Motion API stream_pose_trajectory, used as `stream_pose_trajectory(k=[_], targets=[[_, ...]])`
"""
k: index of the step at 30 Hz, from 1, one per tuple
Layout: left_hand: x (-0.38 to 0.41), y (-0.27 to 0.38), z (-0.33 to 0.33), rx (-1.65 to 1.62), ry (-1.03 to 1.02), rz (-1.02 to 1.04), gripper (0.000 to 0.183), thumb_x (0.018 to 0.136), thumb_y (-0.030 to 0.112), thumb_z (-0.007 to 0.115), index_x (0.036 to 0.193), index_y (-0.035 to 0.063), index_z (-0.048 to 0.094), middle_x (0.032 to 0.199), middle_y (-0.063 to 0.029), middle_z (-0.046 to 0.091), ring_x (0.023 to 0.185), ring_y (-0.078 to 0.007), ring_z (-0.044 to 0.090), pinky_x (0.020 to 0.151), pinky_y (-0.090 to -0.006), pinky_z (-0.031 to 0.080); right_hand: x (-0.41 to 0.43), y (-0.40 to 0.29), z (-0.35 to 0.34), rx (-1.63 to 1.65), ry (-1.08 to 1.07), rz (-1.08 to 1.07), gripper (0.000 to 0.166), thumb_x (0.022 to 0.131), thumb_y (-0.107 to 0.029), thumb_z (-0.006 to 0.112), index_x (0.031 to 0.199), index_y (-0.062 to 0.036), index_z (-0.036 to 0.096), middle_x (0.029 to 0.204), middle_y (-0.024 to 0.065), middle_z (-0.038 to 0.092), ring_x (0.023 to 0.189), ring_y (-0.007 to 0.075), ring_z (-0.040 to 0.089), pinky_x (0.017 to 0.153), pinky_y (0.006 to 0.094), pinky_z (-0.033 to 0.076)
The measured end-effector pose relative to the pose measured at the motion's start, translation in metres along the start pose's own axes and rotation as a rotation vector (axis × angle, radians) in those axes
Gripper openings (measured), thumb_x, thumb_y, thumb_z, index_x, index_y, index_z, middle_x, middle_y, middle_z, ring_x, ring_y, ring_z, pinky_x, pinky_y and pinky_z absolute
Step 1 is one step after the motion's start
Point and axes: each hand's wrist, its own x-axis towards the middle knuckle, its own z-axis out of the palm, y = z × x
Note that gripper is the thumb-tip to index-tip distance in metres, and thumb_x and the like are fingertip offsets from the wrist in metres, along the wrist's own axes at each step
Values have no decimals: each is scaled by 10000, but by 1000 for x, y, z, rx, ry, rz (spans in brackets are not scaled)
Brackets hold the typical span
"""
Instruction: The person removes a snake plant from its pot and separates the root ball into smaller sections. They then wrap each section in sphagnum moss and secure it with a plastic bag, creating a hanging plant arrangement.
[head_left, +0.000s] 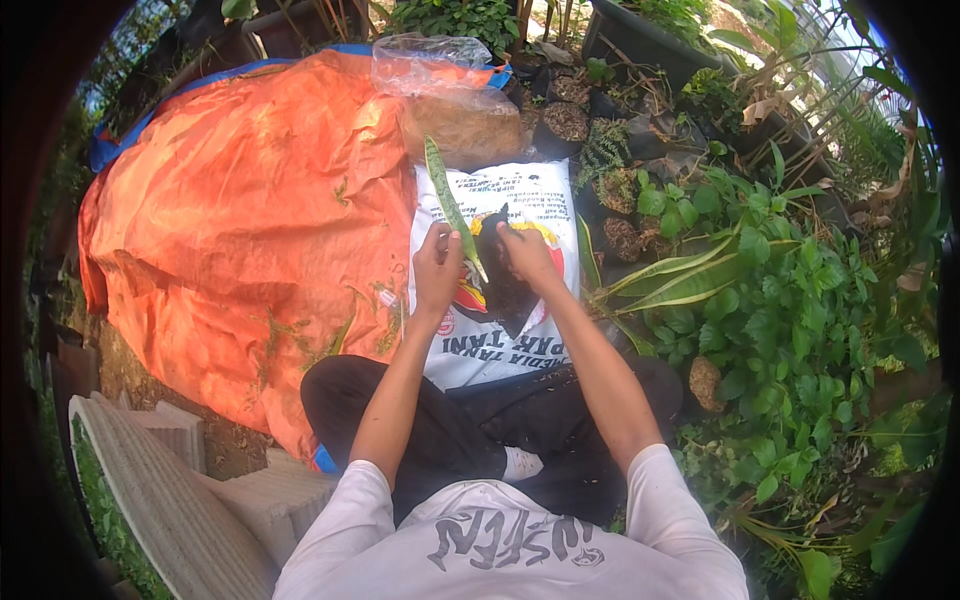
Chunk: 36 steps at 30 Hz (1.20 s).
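Note:
A long snake plant leaf (447, 196) with a pale green edge is pinched between the thumb and fingers of my left hand (439, 259), its lower tip pointing down to the right. My right hand (525, 255) grips the upper edge of a black plastic planting bag (493, 225). Dark soil (517, 300) shows below the bag's edge, in the torn opening of a white printed growing-media sack (491, 360). The sack lies flat before my crossed legs. How much soil the black bag holds cannot be told.
An orange tarpaulin (247, 247) covers a mound at the left. Beyond the sack sits a brown block (465, 127) under clear plastic (427, 60). Potted plants and striped snake plant leaves (682, 281) stand at the right. Corrugated sheets (165, 495) lie at the lower left.

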Motion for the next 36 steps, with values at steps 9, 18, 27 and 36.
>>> stream_pose_trajectory(k=[9,18,27,36], targets=[[0,-6,-6,60,-20,45,192,1113,214,559,1081,26,576,734,3,621,649,-67,586,526,-246,525,-41,4,0,-666,43,-598,353,966,-317,737,1145,-14,708,1126,214,683,1087,434,655,925,542,523],[1,-6,-4,55,0,27,178,1105,195,564,1084,20,589,730,-16,617,627,-72,579,507,-257,505,-69,5,-3,-800,65,-566,946,848,-413,828,1604,-41,398,1531,287,478,1429,529,437,1179,570,404],[-1,-5,-3,73,21,-15,168,1095,182,568,1090,16,591,719,-19,616,624,-85,590,531,-274,531,-40,-5,22,-836,10,-232,1246,813,-477,828,1710,-70,65,1453,294,533,1241,497,602,1094,563,480],[1,-4,-1,82,16,-21,170,1093,185,573,1100,17,595,721,-22,624,620,-89,592,528,-278,535,-36,16,26,-865,171,-584,828,780,-276,840,1501,-48,501,1339,166,585,1281,380,577,1069,512,487]])
